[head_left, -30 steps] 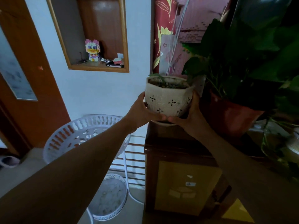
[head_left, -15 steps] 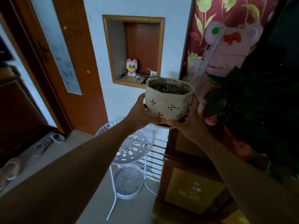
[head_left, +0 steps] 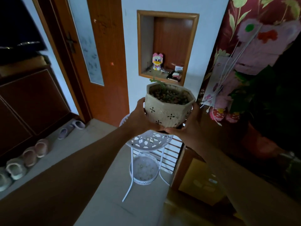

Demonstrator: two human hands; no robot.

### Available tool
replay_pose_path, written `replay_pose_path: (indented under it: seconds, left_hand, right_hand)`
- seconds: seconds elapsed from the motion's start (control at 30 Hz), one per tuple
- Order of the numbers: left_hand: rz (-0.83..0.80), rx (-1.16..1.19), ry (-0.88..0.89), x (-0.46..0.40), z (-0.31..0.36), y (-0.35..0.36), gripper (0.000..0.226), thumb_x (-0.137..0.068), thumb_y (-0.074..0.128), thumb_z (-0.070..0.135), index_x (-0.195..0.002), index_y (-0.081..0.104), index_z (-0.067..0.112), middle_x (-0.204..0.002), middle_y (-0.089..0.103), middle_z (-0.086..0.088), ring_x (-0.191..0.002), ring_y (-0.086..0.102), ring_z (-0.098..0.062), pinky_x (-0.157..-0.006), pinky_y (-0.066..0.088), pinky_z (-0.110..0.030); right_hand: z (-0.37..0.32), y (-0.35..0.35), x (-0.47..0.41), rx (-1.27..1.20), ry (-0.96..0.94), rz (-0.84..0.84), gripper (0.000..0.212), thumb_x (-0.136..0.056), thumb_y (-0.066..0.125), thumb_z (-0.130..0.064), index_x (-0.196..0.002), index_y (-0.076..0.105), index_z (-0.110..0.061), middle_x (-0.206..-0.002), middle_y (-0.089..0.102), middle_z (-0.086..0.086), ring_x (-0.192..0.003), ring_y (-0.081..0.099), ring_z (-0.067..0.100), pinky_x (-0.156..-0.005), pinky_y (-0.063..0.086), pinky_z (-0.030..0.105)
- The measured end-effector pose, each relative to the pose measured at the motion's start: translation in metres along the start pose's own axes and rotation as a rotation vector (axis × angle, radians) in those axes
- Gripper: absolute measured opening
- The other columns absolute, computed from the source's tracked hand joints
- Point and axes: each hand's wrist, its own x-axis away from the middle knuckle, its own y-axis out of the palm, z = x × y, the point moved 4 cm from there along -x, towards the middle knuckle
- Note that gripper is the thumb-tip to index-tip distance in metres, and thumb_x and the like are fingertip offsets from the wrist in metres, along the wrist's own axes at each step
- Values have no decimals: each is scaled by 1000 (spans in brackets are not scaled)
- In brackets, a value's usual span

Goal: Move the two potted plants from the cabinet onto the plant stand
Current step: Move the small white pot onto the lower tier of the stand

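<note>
I hold a cream ceramic pot with dark star cut-outs, pebbles and a thin green sprout, in the air between both hands. My left hand grips its left side and my right hand cups its right side and base. Directly below the pot stands the white metal plant stand, its perforated top tier partly hidden by my hands, with a lower round tier. The second plant, large-leaved and in a red pot, sits on the dark wooden cabinet at the right.
A wall niche with a small toy figure is behind the pot. An orange wooden door stands to the left, with several slippers along the floor step. White cords hang by the floral curtain on the right.
The cream pot has left the cabinet top and moved leftward, over the white stand. The view has pulled back and swung left, showing more door and floor.
</note>
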Motion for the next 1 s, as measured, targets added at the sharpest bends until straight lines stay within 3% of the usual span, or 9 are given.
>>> replay_pose_path:
  seconds: [0.13, 0.2, 0.27, 0.33, 0.43, 0.57, 0.7, 0.87, 1.0]
  left_hand:
    - [-52, 2, 38, 27, -37, -13, 116, -43, 93, 12, -141, 29, 15, -128, 55, -3, -115, 55, -17, -92, 54, -36]
    - [-82, 15, 32, 40, -55, -15, 117, -43, 92, 8, -140, 27, 16, -126, 53, 0, -114, 54, -15, -91, 54, -33]
    - [-115, 37, 24, 54, -74, -16, 121, -40, 92, 10, -140, 24, 16, -125, 50, 2, -116, 51, -15, -91, 54, -31]
    - [-137, 53, 25, 66, -94, -15, 127, -34, 90, 19, -140, 21, 18, -127, 50, 3, -122, 49, -16, -96, 52, -38]
    - [-176, 14, -15, 82, -123, -10, 128, -30, 87, 29, -138, 19, 17, -114, 49, 15, -117, 49, -13, -101, 49, -41]
    - [-182, 2, -68, 92, -161, 3, 126, -27, 84, 35, -135, 22, 20, -111, 49, 16, -113, 50, -12, -101, 49, -43]
    - [-192, -4, -118, 91, -194, 23, 124, -25, 82, 37, -133, 23, 21, -105, 44, 26, -106, 50, -8, -98, 50, -40]
    - [-193, 21, -163, 79, -243, 53, 120, -28, 84, 30, -131, 23, 20, -104, 47, 24, -100, 52, -1, -97, 50, -40]
    - [-191, 14, -178, 71, -294, 79, 113, -39, 85, 16, -133, 22, 15, -103, 45, 24, -96, 49, 8, -89, 51, -27]
  right_hand:
    - [12, 40, 32, 5, 31, -33, 112, -64, 83, -7, -141, 2, -12, -106, 28, -35, -90, 50, -10, -89, 53, 31]
    - [18, 56, 48, 4, 18, -24, 113, -62, 83, -8, -140, 1, -11, -109, 29, -35, -101, 51, 1, -91, 52, 34]
    - [26, 74, 65, -19, 11, -22, 113, -63, 83, -5, -139, 0, -9, -109, 28, -34, -112, 44, 6, -93, 50, 33]
    - [36, 91, 82, -40, 21, -27, 114, -63, 82, -3, -140, -2, -10, -108, 26, -36, -114, 41, 5, -93, 49, 29]
    - [60, 113, 104, -62, 91, -34, 117, -62, 83, -6, -142, -1, -15, -109, 26, -40, -113, 41, 1, -87, 47, 16]
    - [93, 131, 122, -81, 146, -46, 118, -58, 84, -1, -143, 2, -10, -112, 29, -37, -102, 37, -34, -81, 40, 1]
    - [135, 144, 132, -87, 189, -74, 117, -57, 84, -3, -142, 5, -8, -116, 33, -34, -103, 34, -37, -84, 39, 1]
    - [193, 160, 134, -117, 225, -108, 114, -59, 81, 4, -142, 4, -9, -118, 30, -34, -104, 32, -37, -84, 36, -6]
    - [239, 180, 140, -82, 224, -98, 110, -59, 81, 6, -139, 7, -8, -113, 26, -35, -100, 31, -39, -76, 35, -10]
